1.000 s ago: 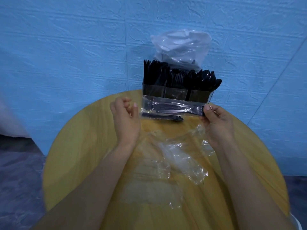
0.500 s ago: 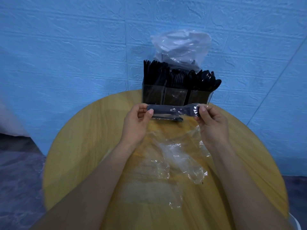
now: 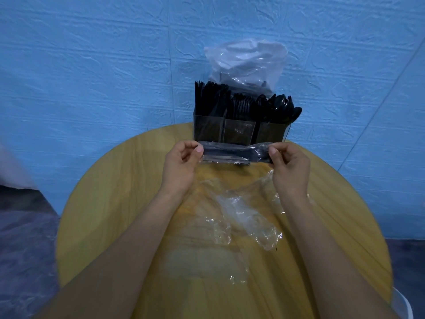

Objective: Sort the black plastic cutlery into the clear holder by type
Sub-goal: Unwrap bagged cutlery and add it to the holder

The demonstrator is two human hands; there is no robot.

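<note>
— What's in the holder?

— Three clear compartments at the far edge of the round worktop, all packed with black cutlery standing upright. Knives fill the left one, forks the middle, spoons the right. Behind it stands a clear bag with a few dark pieces low inside; I can't tell what kind.

— Any labels or writing?

— None I can read.

— And the hands?

— Both are raised just in front of the holder, holding a wrapped pack of black cutlery level between them. The left hand pinches the pack's left end with thumb and curled fingers; the right hand pinches the right end, where fork tines show through the film.

— Anything else on the worktop?

— Crumpled clear wrappers lie near the person, between the forearms.
</note>
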